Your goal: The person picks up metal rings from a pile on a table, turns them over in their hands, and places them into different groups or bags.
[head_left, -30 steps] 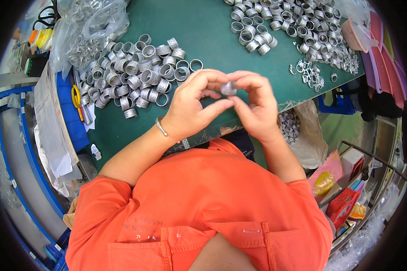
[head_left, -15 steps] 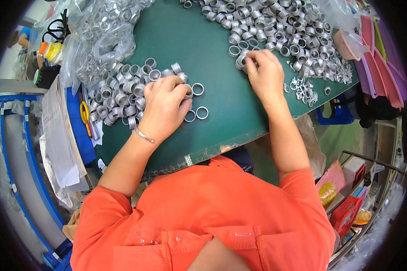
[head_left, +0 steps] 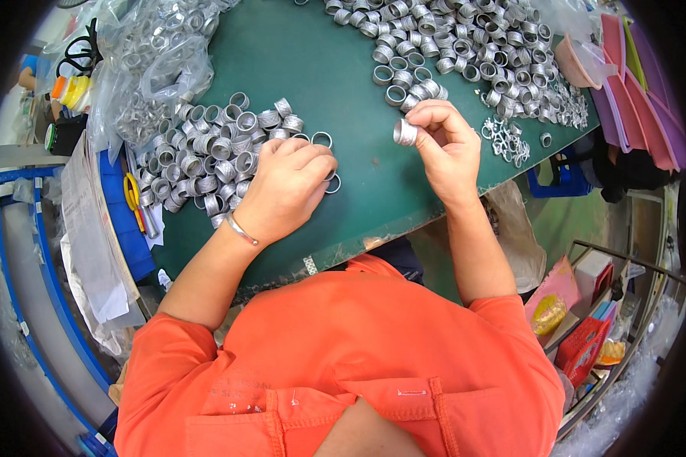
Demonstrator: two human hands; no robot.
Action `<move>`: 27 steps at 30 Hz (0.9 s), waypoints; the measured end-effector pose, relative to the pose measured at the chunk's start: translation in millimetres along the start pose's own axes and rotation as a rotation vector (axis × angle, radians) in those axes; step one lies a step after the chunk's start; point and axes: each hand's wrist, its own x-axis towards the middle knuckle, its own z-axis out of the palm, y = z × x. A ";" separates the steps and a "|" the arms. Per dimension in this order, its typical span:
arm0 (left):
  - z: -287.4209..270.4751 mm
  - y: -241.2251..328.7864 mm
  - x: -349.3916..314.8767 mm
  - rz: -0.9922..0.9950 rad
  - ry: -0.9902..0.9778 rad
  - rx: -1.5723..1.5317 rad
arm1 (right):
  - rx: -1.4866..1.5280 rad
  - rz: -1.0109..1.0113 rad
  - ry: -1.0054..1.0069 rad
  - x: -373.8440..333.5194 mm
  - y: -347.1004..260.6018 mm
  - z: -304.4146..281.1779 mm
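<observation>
My right hand (head_left: 448, 148) pinches a short silvery metal ring (head_left: 405, 132) with a ridged outside, between thumb and fingertips, just above the green table. Close beyond it lies the near edge of a large heap of similar rings (head_left: 465, 46). My left hand (head_left: 288, 181), a bangle at its wrist, rests with curled fingers at the right edge of a smaller ring pile (head_left: 206, 156). Its fingertips are turned down and hidden, so what they hold cannot be made out. Beside those fingers, one thin loose ring (head_left: 322, 139) and another thin ring (head_left: 334, 183) lie on the table.
Clear plastic bags of metal parts (head_left: 156, 68) lie at the back left. Yellow-handled scissors (head_left: 133, 192) sit in a blue tray (head_left: 123, 221) on the left. Small metal bits (head_left: 505, 142) lie right of my right hand, near pink and purple bins (head_left: 621, 84).
My right hand has drawn back slightly from the large heap, with a metal ring now showing in its pinch. My left hand has closed its fingers more over the loose rings.
</observation>
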 end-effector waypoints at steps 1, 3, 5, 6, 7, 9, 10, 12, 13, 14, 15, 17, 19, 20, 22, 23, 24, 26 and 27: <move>3.6 -1.5 -2.2 0.002 -0.008 0.012 | -0.054 -0.030 -0.001 -1.0 1.0 0.1; 2.8 -0.7 -2.7 0.005 0.011 0.017 | -0.163 -0.091 -0.003 -2.9 2.4 0.1; 2.6 0.6 -2.8 -0.003 0.014 0.011 | -0.559 -0.303 -0.063 -6.1 2.6 6.0; 2.6 1.2 -2.3 -0.011 0.008 0.007 | -0.726 -0.413 -0.100 -8.9 8.4 9.1; 2.7 1.6 -1.3 -0.017 0.002 0.001 | -0.737 -0.385 -0.154 -12.9 12.4 15.1; 4.0 0.8 -0.9 -0.014 0.015 0.004 | -0.630 -0.351 -0.296 -19.3 17.9 30.9; 4.6 0.2 -1.1 -0.014 0.021 0.006 | -0.532 -0.327 -0.364 -20.1 18.5 37.3; 4.4 -1.1 -1.2 -0.008 0.017 -0.013 | -0.635 -0.356 -0.296 -9.6 20.8 36.7; 3.8 -1.3 -2.2 -0.012 0.017 -0.015 | -0.788 -0.418 -0.230 3.6 24.4 29.6; 2.9 -1.5 -2.9 -0.017 0.018 -0.012 | -0.940 -0.479 -0.160 14.9 26.9 23.4; 1.7 -1.1 -1.6 -0.014 0.020 -0.015 | -1.122 -0.399 -0.119 22.5 24.2 18.7; -1.0 0.4 0.5 -0.012 0.036 -0.024 | -1.374 -0.252 -0.114 30.0 26.0 7.5; -2.1 2.3 1.2 -0.015 0.063 -0.036 | -1.254 -0.333 -0.087 29.6 26.6 0.7; -3.1 1.8 3.6 -0.009 0.090 -0.047 | -1.194 -0.372 -0.074 28.9 25.5 -1.4; -3.6 -0.2 2.2 -0.016 0.140 -0.071 | -0.814 -0.158 -0.088 21.1 15.4 1.8; -1.5 1.9 1.2 -0.171 0.146 -0.300 | -0.500 0.006 -0.100 15.2 13.5 3.1; 0.8 6.9 1.6 -0.325 0.150 -0.523 | -0.180 0.166 -0.107 8.5 11.0 5.4; 6.1 15.5 7.0 -0.545 0.186 -0.973 | 0.035 0.153 -0.137 -5.2 4.3 15.7; 8.4 19.7 13.5 -0.609 0.214 -1.200 | 0.132 0.139 -0.132 -12.4 0.8 21.3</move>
